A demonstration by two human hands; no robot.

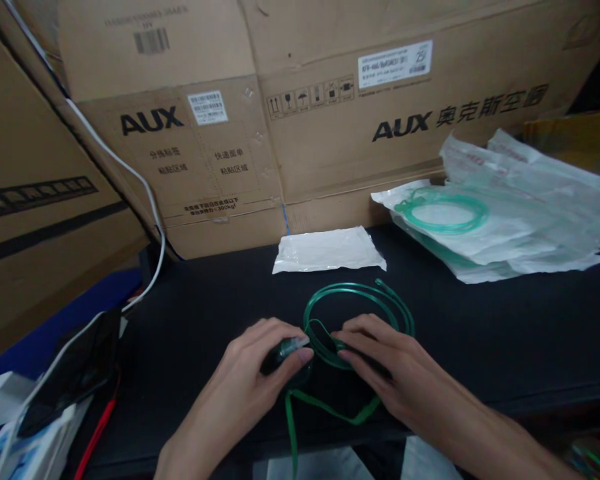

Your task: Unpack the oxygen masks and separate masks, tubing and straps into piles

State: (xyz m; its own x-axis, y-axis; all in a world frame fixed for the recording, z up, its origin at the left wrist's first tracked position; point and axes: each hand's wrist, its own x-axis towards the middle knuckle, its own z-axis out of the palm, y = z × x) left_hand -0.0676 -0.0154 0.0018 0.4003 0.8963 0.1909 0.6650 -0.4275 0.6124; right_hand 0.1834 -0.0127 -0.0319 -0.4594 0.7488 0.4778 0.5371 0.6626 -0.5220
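A coil of green tubing (pixel 375 300) lies on the black table (pixel 480 333) just beyond my hands. My left hand (pixel 253 373) is closed in a pinch on a small clear mask piece (pixel 293 347) joined to the tubing. My right hand (pixel 380 363) presses its fingers down on the near side of the coil, next to the left thumb. A green strap (pixel 325 408) loops out below both hands and hangs over the table's front edge.
An empty white plastic bag (pixel 329 250) lies flat behind the coil. A pile of bagged green tubing sets (pixel 500 213) sits at the back right. Large cardboard boxes (pixel 330 113) wall the back and left. A white cable (pixel 150 200), a dark phone (pixel 75 373) and a red lead (pixel 97 433) lie at the left.
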